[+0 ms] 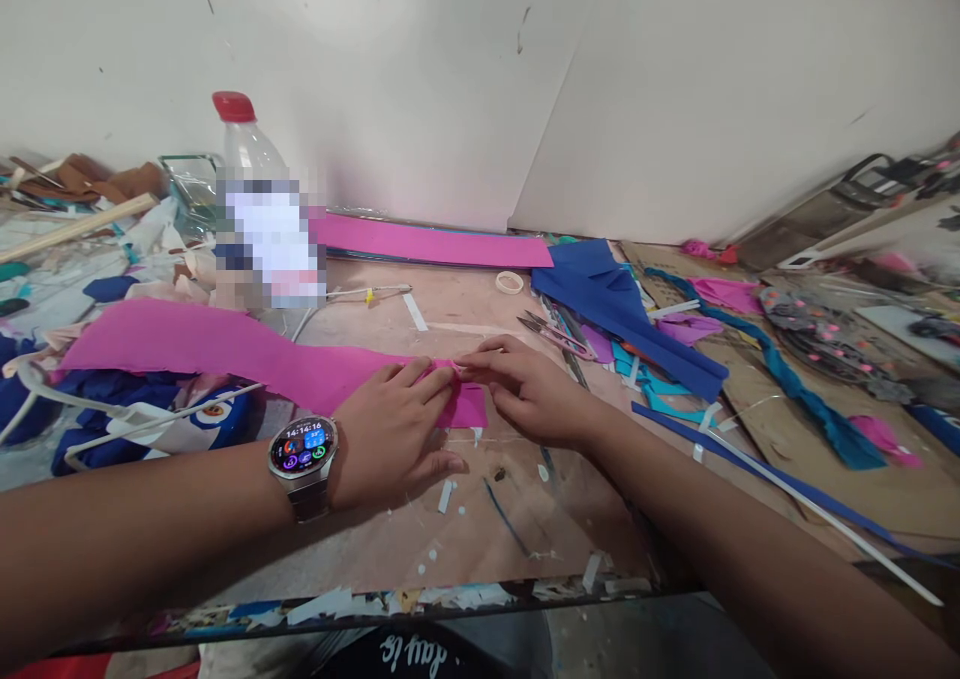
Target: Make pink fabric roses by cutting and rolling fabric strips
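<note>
A long strip of bright pink fabric (195,344) runs across the table, its right end folded over near the middle. My left hand (397,429), with a smartwatch (303,447) at the wrist, lies on that end. Its fingers press down on the fold, while the thumb rests apart on the tabletop. From the right, my right hand (529,384) meets the same fold, fingertips pinched at its upper edge beside the left fingers. Part of the fold is hidden under the fingers.
A bottle with a red cap (235,107) and a phone with a blurred screen (277,244) stand at back left. Behind lies another pink strip (442,244). Thread snips (556,334), a ring (509,282), blue fabric (600,284) and scraps lie right. A white cable (165,414) loops left.
</note>
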Demonstrator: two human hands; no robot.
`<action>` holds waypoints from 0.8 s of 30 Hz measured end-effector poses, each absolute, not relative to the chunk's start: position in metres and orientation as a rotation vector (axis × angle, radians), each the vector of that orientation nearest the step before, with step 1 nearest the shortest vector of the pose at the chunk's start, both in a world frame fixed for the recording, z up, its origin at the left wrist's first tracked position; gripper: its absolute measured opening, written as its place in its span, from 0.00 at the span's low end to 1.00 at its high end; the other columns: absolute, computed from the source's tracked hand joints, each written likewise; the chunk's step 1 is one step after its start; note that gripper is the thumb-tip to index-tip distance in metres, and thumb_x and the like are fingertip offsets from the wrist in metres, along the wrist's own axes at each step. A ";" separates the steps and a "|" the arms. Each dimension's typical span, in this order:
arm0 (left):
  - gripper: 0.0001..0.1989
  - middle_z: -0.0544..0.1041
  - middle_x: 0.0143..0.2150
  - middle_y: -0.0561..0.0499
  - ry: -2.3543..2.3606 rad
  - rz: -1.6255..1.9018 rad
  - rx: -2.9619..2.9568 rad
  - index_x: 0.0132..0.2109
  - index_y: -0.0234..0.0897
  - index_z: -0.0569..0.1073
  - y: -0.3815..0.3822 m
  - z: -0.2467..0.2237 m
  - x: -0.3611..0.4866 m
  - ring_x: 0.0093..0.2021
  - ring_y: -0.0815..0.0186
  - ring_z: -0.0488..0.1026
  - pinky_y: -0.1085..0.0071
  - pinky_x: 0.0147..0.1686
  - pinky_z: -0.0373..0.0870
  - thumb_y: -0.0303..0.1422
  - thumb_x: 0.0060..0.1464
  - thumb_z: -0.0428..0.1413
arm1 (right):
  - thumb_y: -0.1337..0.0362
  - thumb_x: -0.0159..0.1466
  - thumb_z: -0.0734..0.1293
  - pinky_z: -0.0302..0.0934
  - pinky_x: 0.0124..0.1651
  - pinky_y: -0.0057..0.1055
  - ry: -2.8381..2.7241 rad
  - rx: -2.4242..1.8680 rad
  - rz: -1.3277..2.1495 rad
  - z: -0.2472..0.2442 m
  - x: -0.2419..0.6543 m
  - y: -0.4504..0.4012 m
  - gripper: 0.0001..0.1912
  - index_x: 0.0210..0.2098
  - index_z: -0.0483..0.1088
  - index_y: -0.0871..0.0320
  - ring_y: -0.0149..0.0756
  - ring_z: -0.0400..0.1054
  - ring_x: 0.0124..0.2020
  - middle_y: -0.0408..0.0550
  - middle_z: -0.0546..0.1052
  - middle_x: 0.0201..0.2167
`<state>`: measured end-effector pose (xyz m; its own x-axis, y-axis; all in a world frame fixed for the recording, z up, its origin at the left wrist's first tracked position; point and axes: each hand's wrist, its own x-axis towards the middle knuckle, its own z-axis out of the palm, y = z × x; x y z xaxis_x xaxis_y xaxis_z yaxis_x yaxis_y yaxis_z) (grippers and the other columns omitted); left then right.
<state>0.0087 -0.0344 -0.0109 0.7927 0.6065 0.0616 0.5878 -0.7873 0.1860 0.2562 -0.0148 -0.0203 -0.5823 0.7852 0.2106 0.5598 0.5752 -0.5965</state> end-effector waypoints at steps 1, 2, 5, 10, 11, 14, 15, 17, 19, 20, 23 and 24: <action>0.39 0.68 0.65 0.38 0.947 0.175 2.829 0.66 0.31 0.64 -0.034 -0.012 0.009 0.64 0.47 0.62 0.52 0.63 0.59 0.59 0.63 0.45 | 0.80 0.61 0.62 0.67 0.61 0.47 -2.353 -1.077 0.664 -0.020 0.256 -0.015 0.33 0.62 0.71 0.49 0.42 0.69 0.56 0.52 0.74 0.52; 0.39 0.69 0.65 0.38 0.947 0.174 2.834 0.66 0.31 0.64 -0.035 -0.012 0.009 0.64 0.47 0.62 0.52 0.63 0.59 0.59 0.63 0.45 | 0.80 0.61 0.62 0.67 0.61 0.47 -2.352 -1.072 0.665 -0.020 0.256 -0.015 0.33 0.61 0.71 0.49 0.42 0.69 0.57 0.52 0.74 0.52; 0.39 0.69 0.65 0.37 0.954 0.162 2.846 0.65 0.31 0.65 -0.035 -0.013 0.008 0.66 0.46 0.62 0.52 0.64 0.58 0.60 0.63 0.45 | 0.80 0.61 0.61 0.67 0.62 0.46 -2.347 -1.058 0.668 -0.021 0.256 -0.014 0.33 0.61 0.71 0.51 0.41 0.68 0.58 0.52 0.75 0.51; 0.39 0.67 0.67 0.36 0.969 0.109 2.862 0.64 0.30 0.66 -0.035 -0.012 0.008 0.66 0.46 0.63 0.51 0.63 0.58 0.60 0.63 0.44 | 0.82 0.59 0.60 0.70 0.58 0.40 -2.291 -1.086 0.721 -0.022 0.256 -0.015 0.34 0.60 0.72 0.52 0.37 0.75 0.51 0.52 0.74 0.51; 0.39 0.67 0.68 0.36 0.969 0.101 2.866 0.64 0.30 0.66 -0.035 -0.011 0.008 0.66 0.45 0.63 0.51 0.63 0.59 0.60 0.63 0.44 | 0.82 0.59 0.60 0.71 0.57 0.38 -2.281 -1.095 0.736 -0.023 0.256 -0.015 0.34 0.60 0.72 0.52 0.35 0.76 0.48 0.52 0.73 0.51; 0.38 0.67 0.68 0.36 0.976 0.094 2.861 0.64 0.31 0.66 -0.035 -0.011 0.008 0.67 0.46 0.62 0.50 0.63 0.58 0.59 0.63 0.46 | 0.82 0.58 0.59 0.72 0.53 0.35 -2.249 -1.130 0.768 -0.023 0.256 -0.015 0.33 0.59 0.73 0.53 0.32 0.78 0.42 0.51 0.73 0.51; 0.38 0.66 0.69 0.36 0.980 0.095 2.857 0.64 0.31 0.66 -0.035 -0.011 0.008 0.67 0.46 0.62 0.50 0.64 0.58 0.59 0.63 0.46 | 0.82 0.58 0.59 0.72 0.52 0.34 -2.240 -1.138 0.764 -0.024 0.257 -0.014 0.33 0.58 0.73 0.53 0.31 0.78 0.41 0.51 0.74 0.50; 0.38 0.67 0.68 0.36 0.984 0.095 2.853 0.64 0.30 0.67 -0.035 -0.011 0.008 0.67 0.46 0.62 0.50 0.64 0.59 0.58 0.63 0.47 | 0.82 0.58 0.59 0.71 0.51 0.33 -2.232 -1.148 0.736 -0.025 0.257 -0.014 0.33 0.57 0.74 0.54 0.31 0.78 0.40 0.50 0.76 0.47; 0.38 0.67 0.68 0.36 0.980 0.104 2.854 0.63 0.30 0.68 -0.035 -0.011 0.009 0.67 0.46 0.62 0.50 0.63 0.59 0.58 0.63 0.47 | 0.82 0.57 0.59 0.70 0.51 0.34 -2.233 -1.154 0.702 -0.025 0.258 -0.013 0.32 0.55 0.75 0.54 0.32 0.78 0.39 0.49 0.78 0.43; 0.37 0.68 0.67 0.36 0.975 0.109 2.854 0.63 0.30 0.68 -0.035 -0.011 0.009 0.67 0.46 0.62 0.50 0.63 0.59 0.58 0.63 0.47 | 0.82 0.57 0.60 0.70 0.50 0.34 -2.233 -1.158 0.689 -0.026 0.258 -0.012 0.31 0.54 0.76 0.55 0.33 0.78 0.39 0.48 0.79 0.40; 0.36 0.68 0.67 0.36 0.965 0.116 2.851 0.62 0.31 0.68 -0.035 -0.010 0.009 0.67 0.46 0.62 0.50 0.64 0.59 0.58 0.63 0.47 | 0.81 0.56 0.61 0.69 0.50 0.35 -2.221 -1.173 0.670 -0.026 0.258 -0.012 0.29 0.51 0.77 0.56 0.35 0.77 0.39 0.48 0.80 0.37; 0.36 0.68 0.67 0.35 0.964 0.112 2.850 0.62 0.31 0.68 -0.035 -0.010 0.009 0.67 0.46 0.62 0.50 0.64 0.59 0.57 0.63 0.47 | 0.81 0.56 0.61 0.69 0.49 0.35 -2.218 -1.175 0.669 -0.025 0.258 -0.012 0.28 0.51 0.78 0.56 0.35 0.77 0.40 0.48 0.80 0.37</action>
<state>0.0086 -0.0347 -0.0102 0.7929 0.6086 0.0284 0.5989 -0.7872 0.1471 0.2583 -0.0116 -0.0254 -0.4757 0.8501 0.2260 0.5835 0.4972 -0.6421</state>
